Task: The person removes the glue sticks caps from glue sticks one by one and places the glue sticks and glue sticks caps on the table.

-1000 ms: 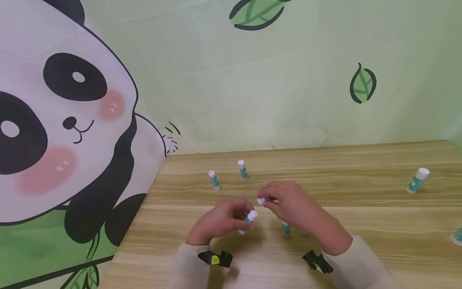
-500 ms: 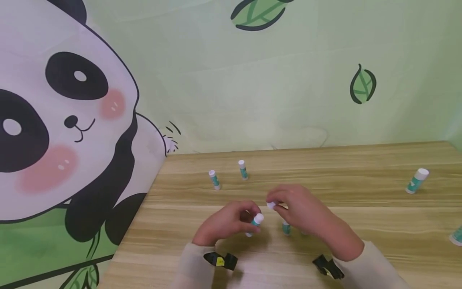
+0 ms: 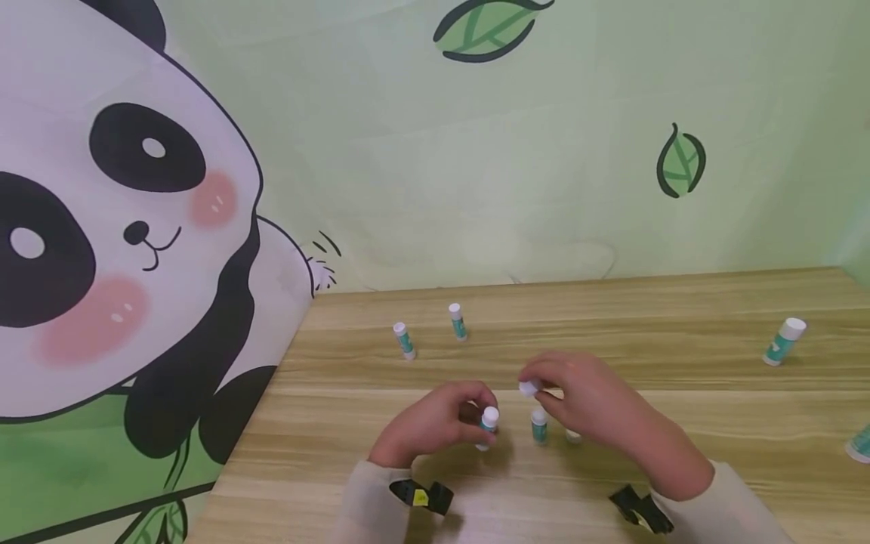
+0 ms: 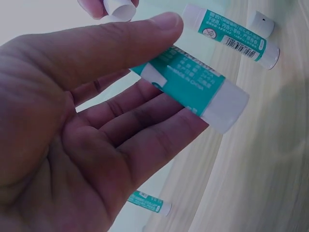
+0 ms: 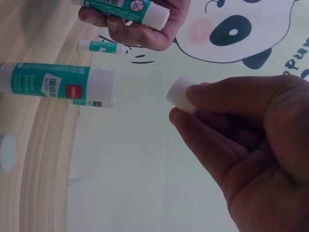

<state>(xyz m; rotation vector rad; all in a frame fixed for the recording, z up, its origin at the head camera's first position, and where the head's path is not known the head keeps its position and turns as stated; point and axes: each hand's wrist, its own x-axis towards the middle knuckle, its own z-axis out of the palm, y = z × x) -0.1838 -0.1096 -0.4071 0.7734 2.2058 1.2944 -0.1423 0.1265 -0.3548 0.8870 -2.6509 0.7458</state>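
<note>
Between thumb and fingers, my left hand holds a glue stick with a teal label; in the head view its white top faces up. A small white cap is pinched in the fingertips of my right hand, raised over the table and apart from any glue stick. Between the hands another glue stick stands upright on the table, its white top showing. Beside it, below the right hand, a second white cap sits on the wood, partly hidden in the head view.
Two glue sticks, one farther left and one behind it, stand toward the back of the wooden table. A larger glue stick stands at the right, and another is cut off by the right edge. A panda-print backdrop rises behind.
Both hands have drifted right, the left with its glue stick now more upright, the right with the pinched cap. The standing glue stick and the cap on the table show more.
</note>
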